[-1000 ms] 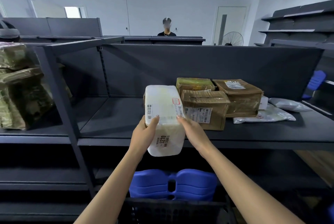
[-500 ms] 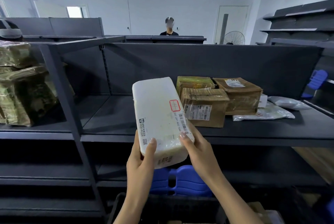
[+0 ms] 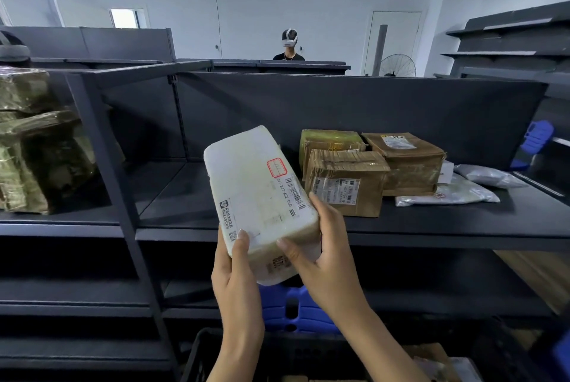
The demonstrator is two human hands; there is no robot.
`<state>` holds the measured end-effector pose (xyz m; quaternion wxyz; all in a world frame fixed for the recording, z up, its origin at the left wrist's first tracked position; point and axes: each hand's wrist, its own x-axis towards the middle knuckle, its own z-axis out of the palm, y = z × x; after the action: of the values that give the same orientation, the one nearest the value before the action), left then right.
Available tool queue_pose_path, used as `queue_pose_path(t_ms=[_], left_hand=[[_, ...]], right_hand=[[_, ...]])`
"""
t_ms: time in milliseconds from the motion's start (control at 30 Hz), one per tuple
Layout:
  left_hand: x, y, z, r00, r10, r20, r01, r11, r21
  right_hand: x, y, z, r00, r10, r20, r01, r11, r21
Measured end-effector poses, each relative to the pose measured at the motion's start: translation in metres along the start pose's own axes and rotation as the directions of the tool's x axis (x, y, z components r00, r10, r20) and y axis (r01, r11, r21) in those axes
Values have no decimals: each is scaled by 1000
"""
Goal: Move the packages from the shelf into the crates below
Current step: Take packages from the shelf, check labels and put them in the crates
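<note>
My left hand (image 3: 236, 273) and right hand (image 3: 324, 261) grip the near end of a white package (image 3: 262, 193), tilted before the shelf (image 3: 462, 221), above a crate (image 3: 200, 350).

I see my left hand (image 3: 236, 273) and right hand (image 3: 327, 261) gripping the near end of a white rectangular wrapped package (image 3: 259, 190), tilted in front of the dark metal shelf's (image 3: 462, 221) front edge. Three brown cardboard boxes (image 3: 345, 187) sit mid-shelf, with grey plastic mailer bags (image 3: 447, 195) toward its right end.

White package (image 3: 259, 193) tilted, held before shelf (image 3: 462, 221), above crate (image 3: 197, 357).
</note>
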<state>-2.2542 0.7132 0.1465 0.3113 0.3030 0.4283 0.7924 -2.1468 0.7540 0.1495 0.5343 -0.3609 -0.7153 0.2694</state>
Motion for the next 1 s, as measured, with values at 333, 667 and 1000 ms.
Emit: queue_pose_path(t_ms=[333, 667, 1000], left_hand=[[-7, -13, 18, 995, -80, 60, 84, 994, -71], [-15, -28, 17, 982, -93, 163, 106, 992, -73], [68, 4, -17, 999, 19, 31, -30, 927, 374]], right_hand=[[2, 6, 6, 979, 187, 81, -193, 979, 72], [10, 16, -4, 978, 209, -5, -208, 975, 73], [4, 27, -33, 966, 206, 157, -214, 976, 36]])
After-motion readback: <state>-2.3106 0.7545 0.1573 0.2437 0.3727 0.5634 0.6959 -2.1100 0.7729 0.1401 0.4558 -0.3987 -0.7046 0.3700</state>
